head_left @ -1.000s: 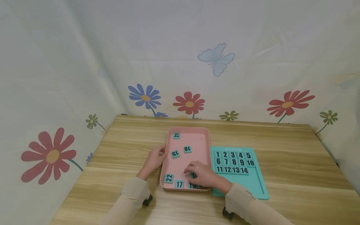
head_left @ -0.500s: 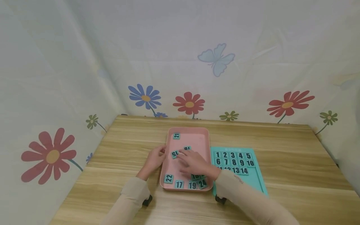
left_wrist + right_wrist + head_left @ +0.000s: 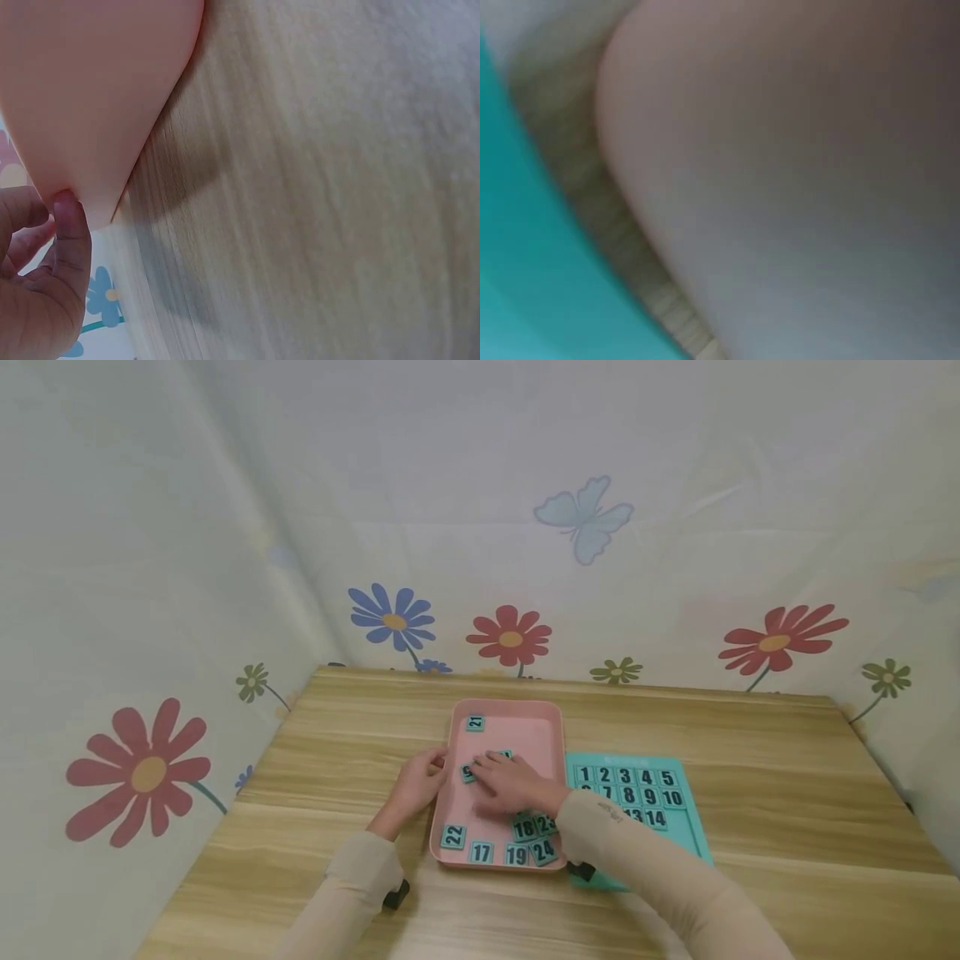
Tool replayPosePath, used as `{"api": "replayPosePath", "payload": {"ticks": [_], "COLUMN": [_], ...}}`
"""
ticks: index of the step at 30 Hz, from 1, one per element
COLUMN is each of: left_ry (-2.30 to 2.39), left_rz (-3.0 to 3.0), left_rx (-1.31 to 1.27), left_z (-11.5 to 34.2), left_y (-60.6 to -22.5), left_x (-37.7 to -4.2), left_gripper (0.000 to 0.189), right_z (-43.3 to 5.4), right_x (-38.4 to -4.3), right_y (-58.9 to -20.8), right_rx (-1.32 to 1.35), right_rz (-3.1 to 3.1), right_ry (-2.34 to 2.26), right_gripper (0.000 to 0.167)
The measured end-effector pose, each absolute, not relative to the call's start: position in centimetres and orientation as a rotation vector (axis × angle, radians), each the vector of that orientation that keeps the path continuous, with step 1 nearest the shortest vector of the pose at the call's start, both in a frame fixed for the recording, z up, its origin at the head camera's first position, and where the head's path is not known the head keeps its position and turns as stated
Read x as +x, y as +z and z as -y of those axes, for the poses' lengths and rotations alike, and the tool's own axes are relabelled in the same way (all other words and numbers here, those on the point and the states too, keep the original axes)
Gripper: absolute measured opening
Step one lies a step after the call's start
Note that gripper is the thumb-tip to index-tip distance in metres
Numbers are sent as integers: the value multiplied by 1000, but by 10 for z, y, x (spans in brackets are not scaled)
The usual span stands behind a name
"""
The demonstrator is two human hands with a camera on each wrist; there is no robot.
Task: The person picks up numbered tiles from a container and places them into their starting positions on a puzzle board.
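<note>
My left hand (image 3: pixel 417 783) holds the left rim of the pink tray (image 3: pixel 555 727); in the left wrist view its thumb and finger pinch the tray's edge (image 3: pixel 97 90). The right hand (image 3: pixel 512 787) reaches into the tray, palm down, its fingers extended. Its fingertips lie on a small teal number tile (image 3: pixel 467 774), mostly covered. Just beyond the knuckles, another tile (image 3: pixel 507 753) peeks out. Tile 21 (image 3: pixel 475 723) lies sideways near the far end. Along the near end are tiles 22 (image 3: pixel 452 837), 17 (image 3: pixel 481 853), 19 (image 3: pixel 516 856), 24 (image 3: pixel 543 852) and 18 (image 3: pixel 523 829).
Right of the tray, a teal board (image 3: pixel 688 833) carries rows of number tiles up to 14, partly covered by the right sleeve (image 3: pixel 637 852). Both stand on a wooden table (image 3: pixel 787 810). A flowered cloth (image 3: pixel 450 527) hangs behind. The right wrist view is blurred.
The right hand has moved from the tray's near right corner up and left onto the tile near the middle, which has turned. The left hand has stayed at the rim.
</note>
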State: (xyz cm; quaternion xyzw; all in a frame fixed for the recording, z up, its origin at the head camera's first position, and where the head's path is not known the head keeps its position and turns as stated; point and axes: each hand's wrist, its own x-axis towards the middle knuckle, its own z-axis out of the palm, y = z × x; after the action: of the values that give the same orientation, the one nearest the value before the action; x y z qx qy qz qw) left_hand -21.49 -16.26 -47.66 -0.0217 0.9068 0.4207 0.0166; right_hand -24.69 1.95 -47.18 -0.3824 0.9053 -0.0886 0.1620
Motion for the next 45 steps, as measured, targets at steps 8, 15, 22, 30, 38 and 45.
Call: {"api": "replayPosePath", "payload": {"ticks": [8,15,22,30,38,45], "left_ry": [1310,1308,1279,1285,1264,1277], "left_rz": [-2814,-2804,-2823,-2833,-2837,-2812], "left_rx": [-73,-78,-82,-77,-94,-126], "left_z": [162,163,163,162,161,161], "left_y": [-477,-477,-476,-475,-474,-474], "left_x": [-215,-215,-216,-214,-214,-215], "left_gripper": [37,38,38,38,38,38], "right_z": [-20,-20,-19,-22,-28,-26], "right_x": [-245,-242,-242,-237,-229,-232], "right_y": [-476,-480,-482,-480,-478,-481], "right_rx": [-1166,-1212,-1131,-1208,-1311,-1240], "right_rz": [-2687,-2745,-2700,-2697,-2750,-2775], "right_ry": [-293,-365,-278,-190,-213,-359], "right_gripper": [51,43,60,53,35,40]}}
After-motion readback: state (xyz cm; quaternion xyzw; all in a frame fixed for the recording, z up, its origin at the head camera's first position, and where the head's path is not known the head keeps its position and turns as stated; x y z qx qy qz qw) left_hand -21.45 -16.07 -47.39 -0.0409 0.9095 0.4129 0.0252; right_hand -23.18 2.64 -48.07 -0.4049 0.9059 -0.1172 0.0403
